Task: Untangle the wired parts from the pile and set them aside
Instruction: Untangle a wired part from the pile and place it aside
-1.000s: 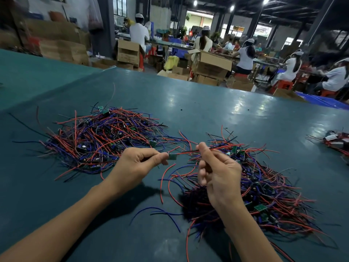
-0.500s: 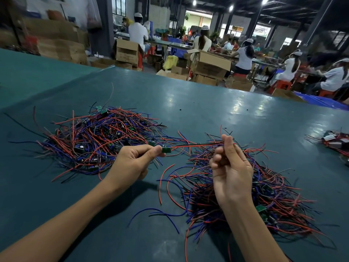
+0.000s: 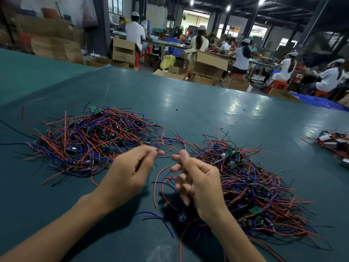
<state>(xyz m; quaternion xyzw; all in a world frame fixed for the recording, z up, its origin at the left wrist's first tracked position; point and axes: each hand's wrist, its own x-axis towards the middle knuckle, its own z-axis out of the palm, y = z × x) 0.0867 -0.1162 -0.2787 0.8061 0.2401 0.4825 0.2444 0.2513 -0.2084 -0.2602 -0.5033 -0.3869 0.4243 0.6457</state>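
Well to the left of the left hand (image 3: 128, 173) a left pile (image 3: 88, 140) of red, blue and black leads lies spread on the teal table (image 3: 207, 110). The left hand itself is curled, thumb and forefinger nipped on a small bluish wired part (image 3: 157, 147) at its fingertips. The part is blurred, held just above the near edge of that pile. Just right of the left hand, the right hand (image 3: 200, 178) hovers with fingers half bent and spread. Blur hides whether it has hold of the thin lead that seems to run between the two hands. Further right lies the right pile (image 3: 260, 186), dotted with green boards (image 3: 255, 210). Far to the right is a small heap (image 3: 332, 142). The likely risk is a snag: if the part's trailing leads are caught in a pile, a sharp pull could drag a clump along or strain a lead where it joins its board. Dropping it across both piles would mix them again. No writing is legible; print on the cardboard boxes (image 3: 207, 65) beyond the table is too blurred to read.
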